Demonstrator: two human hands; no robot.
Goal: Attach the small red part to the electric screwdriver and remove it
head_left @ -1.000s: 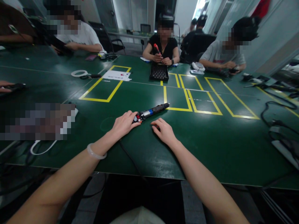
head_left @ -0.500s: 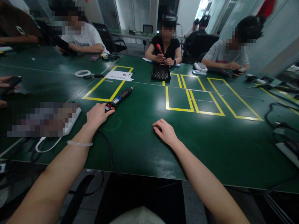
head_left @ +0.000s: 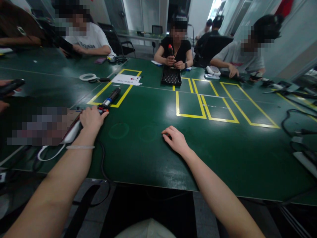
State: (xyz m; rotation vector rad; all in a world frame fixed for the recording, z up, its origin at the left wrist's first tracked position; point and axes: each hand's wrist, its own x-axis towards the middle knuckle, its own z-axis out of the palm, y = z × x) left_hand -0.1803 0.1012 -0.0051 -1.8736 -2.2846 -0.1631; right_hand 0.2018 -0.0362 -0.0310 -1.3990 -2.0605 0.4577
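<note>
My left hand (head_left: 92, 118) is closed around the rear part of a corded electric screwdriver (head_left: 109, 99), a dark cylinder with a blue and silver band and red bits near the grip. Its front end points away from me and up to the right, over the yellow tape; no thin tip can be made out there. A black cable (head_left: 103, 158) runs from under my left wrist over the table's near edge. On the bare green table (head_left: 138, 158), my right hand (head_left: 175, 140) rests with loosely curled fingers, thumb near forefinger, and nothing visible in them.
Beside my left forearm lies a tablet-like device (head_left: 70, 134) with a white cable (head_left: 46, 158). Yellow tape outlines (head_left: 190, 116) mark the table. A paper sheet (head_left: 125, 79) lies beyond. Opposite, a person holds a red-tipped tool over a black tray (head_left: 170, 80). Cables (head_left: 288, 124) run at right.
My left hand has moved left with the screwdriver, which now points more steeply away. My right hand stays put. At right, a co-worker's hand has shifted left onto a dark object.
</note>
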